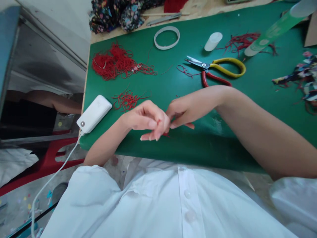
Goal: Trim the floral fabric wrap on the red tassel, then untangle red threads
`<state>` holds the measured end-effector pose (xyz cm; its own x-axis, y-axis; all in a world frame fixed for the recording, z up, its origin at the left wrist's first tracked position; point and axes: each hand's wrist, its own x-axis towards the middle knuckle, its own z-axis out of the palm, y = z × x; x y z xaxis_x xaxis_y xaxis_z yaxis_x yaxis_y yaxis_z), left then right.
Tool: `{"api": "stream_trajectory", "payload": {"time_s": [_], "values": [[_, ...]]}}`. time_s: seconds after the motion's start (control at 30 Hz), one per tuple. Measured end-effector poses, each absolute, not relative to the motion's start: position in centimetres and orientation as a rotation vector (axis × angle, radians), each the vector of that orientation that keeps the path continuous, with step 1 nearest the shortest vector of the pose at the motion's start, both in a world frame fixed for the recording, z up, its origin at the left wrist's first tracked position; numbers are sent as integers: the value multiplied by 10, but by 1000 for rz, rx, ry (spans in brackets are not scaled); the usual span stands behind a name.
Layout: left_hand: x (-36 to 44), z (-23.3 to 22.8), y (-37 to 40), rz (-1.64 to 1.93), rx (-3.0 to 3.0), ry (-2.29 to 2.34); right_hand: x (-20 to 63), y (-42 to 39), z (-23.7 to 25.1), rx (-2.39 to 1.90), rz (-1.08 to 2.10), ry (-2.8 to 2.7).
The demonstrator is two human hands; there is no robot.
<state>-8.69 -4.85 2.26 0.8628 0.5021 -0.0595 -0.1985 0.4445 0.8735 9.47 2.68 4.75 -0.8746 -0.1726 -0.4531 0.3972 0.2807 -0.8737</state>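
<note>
Above the near edge of the green mat, my two hands meet. My left hand point(147, 117) is closed in a pinch, with a bit of red cord point(158, 122) showing between thumb and finger. My right hand point(189, 110) is bent at the wrist with its fingers curled in against the left fingertips; what they hold is hidden. A little more red shows just below the touching fingers. Behind the left hand lies a small loose heap of red cords point(127, 100). Beyond the right wrist are yellow-handled scissors point(229, 66) and a red-handled cutting tool point(215, 79).
A white power bank point(94, 114) with a cable sits at the mat's left edge. Farther back lie a large tangle of red cord point(111, 62), a white ring point(167, 48), a white cup point(213, 41) and a green-and-clear tube point(274, 29). Patterned fabric scraps point(307, 76) are at right.
</note>
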Motion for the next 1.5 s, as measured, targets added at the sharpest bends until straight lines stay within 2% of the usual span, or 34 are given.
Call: {"api": "stream_trajectory", "payload": {"time_s": [0.1, 0.23, 0.3, 0.4, 0.63, 0.7, 0.9, 1.07, 1.2, 1.33, 1.5], "values": [[-76, 23, -50, 242, 1024, 236, 89, 28, 37, 436, -1476, 2559], [-64, 17, -54, 245, 1060, 295, 77, 25, 5, 895, -1013, 3194], [-61, 13, -57, 284, 1055, 326, 68, 22, -12, 852, -800, 3359], [-61, 12, -58, 274, 1079, 327, 50, 21, -29, 618, -645, 3408], [-61, 8, -55, 313, 1110, 319, -13, 28, -38, 148, -547, 3378], [-60, 4, -56, 394, 1068, 331, -18, 29, -43, 150, -548, 3365], [-57, -1, -60, 580, 990, 472, 44, 47, -57, 464, -552, 3323], [-55, -2, -61, 645, 992, 533, 125, 53, -40, 674, -702, 3249], [-50, -6, -60, 708, 972, 631, 153, 32, -26, 1121, -704, 3346], [-48, -7, -53, 900, 869, 830, 161, 15, -32, 1632, -611, 3338], [-53, -2, -40, 1084, 768, 1019, 168, 12, -32, 1734, -384, 3236]]}}
